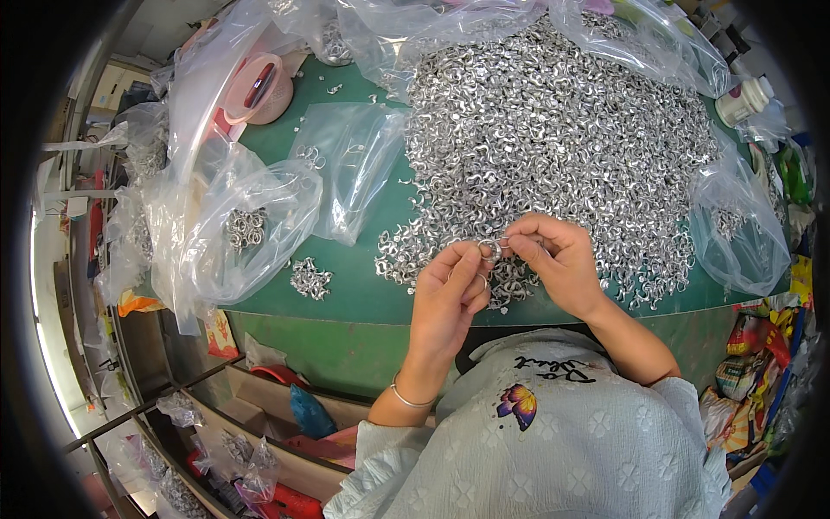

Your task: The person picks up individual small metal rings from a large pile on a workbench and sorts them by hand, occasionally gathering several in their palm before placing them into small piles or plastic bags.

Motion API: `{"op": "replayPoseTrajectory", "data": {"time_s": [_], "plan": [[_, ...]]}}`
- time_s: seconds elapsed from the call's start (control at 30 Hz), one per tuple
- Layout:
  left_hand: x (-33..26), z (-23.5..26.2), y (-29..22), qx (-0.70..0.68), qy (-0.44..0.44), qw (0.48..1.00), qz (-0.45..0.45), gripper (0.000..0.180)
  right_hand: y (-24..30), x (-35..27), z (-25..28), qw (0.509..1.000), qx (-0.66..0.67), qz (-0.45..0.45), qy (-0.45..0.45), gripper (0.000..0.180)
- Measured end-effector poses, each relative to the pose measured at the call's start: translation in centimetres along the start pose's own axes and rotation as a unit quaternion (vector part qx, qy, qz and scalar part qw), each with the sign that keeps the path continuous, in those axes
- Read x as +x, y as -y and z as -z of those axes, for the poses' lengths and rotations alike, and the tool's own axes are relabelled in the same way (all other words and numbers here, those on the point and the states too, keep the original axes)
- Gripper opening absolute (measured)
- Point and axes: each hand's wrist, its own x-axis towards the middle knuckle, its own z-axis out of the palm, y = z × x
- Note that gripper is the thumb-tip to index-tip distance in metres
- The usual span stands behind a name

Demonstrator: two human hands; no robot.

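A big heap of small silver metal hooks point(553, 138) covers the green table point(363, 285). My left hand point(450, 298) and my right hand point(558, 259) meet at the heap's near edge. Between the fingertips of both hands is a small metal ring point(489, 251) with hooks on it. A thin bracelet circles my left wrist. A small cluster of joined hooks point(309, 279) lies to the left of my hands.
Clear plastic bags point(251, 225) lie at the left, one holding hook clusters point(245, 228). A pink lidded container point(258, 88) stands at the far left, a white bottle point(742, 99) at the far right. Another clear bag point(735, 233) sits right. Shelves with bags are below left.
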Motion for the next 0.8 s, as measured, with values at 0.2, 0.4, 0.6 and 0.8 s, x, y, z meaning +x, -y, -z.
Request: {"op": "replayPoseTrajectory", "data": {"time_s": [0.2, 0.4, 0.6, 0.8], "plan": [[-0.1, -0.2, 0.5, 0.05, 0.004, 0.998, -0.037, 0.013, 0.9, -0.3, -0.2, 0.997, 0.06, -0.053, 0.009, 0.012], [-0.4, -0.4, 0.5, 0.111, -0.031, 0.989, -0.092, 0.012, 0.2, -0.3, 0.2, 0.997, -0.08, -0.016, 0.004, 0.009], [-0.3, 0.0, 0.3, 0.102, -0.022, 0.989, -0.108, 0.013, 1.1, 0.0, 0.0, 0.946, -0.278, 0.164, 0.014, 0.005], [-0.6, -0.8, 0.2, 0.146, -0.013, 0.98, -0.136, 0.013, 1.6, -0.2, 0.0, 0.912, -0.356, 0.204, 0.006, 0.009]]}}
